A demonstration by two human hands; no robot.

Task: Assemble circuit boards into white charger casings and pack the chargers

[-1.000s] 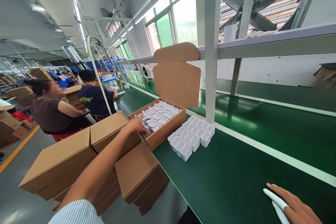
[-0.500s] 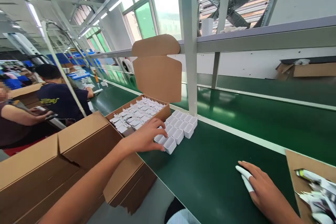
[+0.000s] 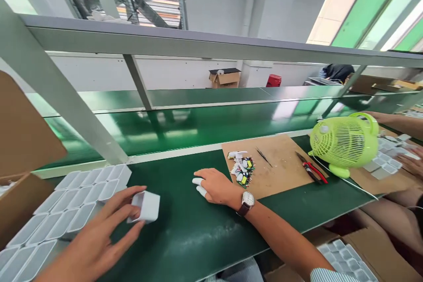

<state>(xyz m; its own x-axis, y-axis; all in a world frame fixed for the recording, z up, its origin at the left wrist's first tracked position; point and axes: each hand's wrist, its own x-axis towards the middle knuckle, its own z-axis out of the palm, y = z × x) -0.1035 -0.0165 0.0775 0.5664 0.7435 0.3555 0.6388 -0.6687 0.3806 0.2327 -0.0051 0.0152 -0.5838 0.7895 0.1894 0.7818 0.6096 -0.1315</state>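
Observation:
A small white plastic box (image 3: 151, 206) is pinched between the fingers and thumb of my left hand (image 3: 102, 231), its open side turned toward my palm. Beside that hand, at left, rows of matching white boxes (image 3: 76, 205) stand close together on the green tabletop (image 3: 185, 238). My right hand (image 3: 220, 188) lies on the table with fingers stretched out and nothing in them; two fingers wear white finger cots (image 3: 200, 190). Just right of it, a cluster of small circuit boards with white parts (image 3: 243, 169) sits on a brown board (image 3: 274, 176).
Tweezers (image 3: 263, 157) and red-handled pliers (image 3: 312, 168) lie on the brown board. A lime-green fan (image 3: 343, 141) stands to the right, its white cord trailing. Beyond it are a co-worker's hands (image 3: 411, 158) and more white boxes. An opened carton (image 3: 29, 202) borders the left.
The view has swung right. My left hand has gone from reaching over the rows to holding one white box away from them. My right hand still rests on the table.

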